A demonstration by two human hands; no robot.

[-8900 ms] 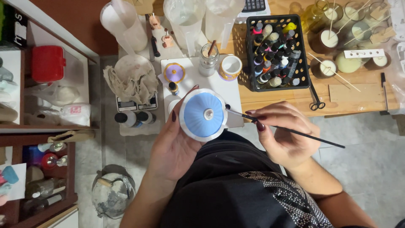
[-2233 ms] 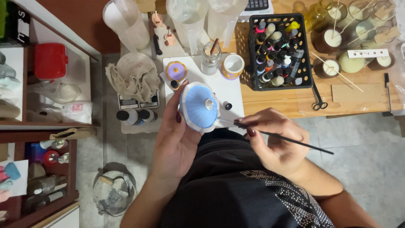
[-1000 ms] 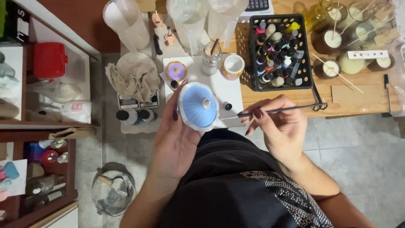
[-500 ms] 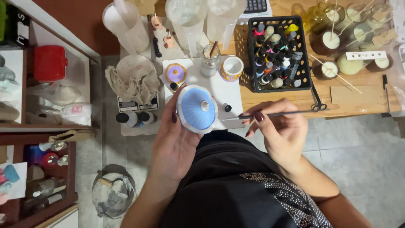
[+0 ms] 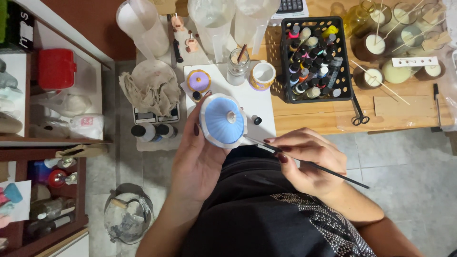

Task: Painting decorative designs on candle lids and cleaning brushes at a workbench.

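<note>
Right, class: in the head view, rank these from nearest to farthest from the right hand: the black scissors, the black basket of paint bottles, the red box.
From the right hand:
1. Black scissors, on the wooden table up and right.
2. Black basket of paint bottles, farther up the table.
3. Red box, on the far-left shelf.

You are working under even, fairly bright overhead light; the white board (image 5: 247, 102) is glaring slightly, shadows are staying soft, and wide-angle distortion is bending the edges.
</note>
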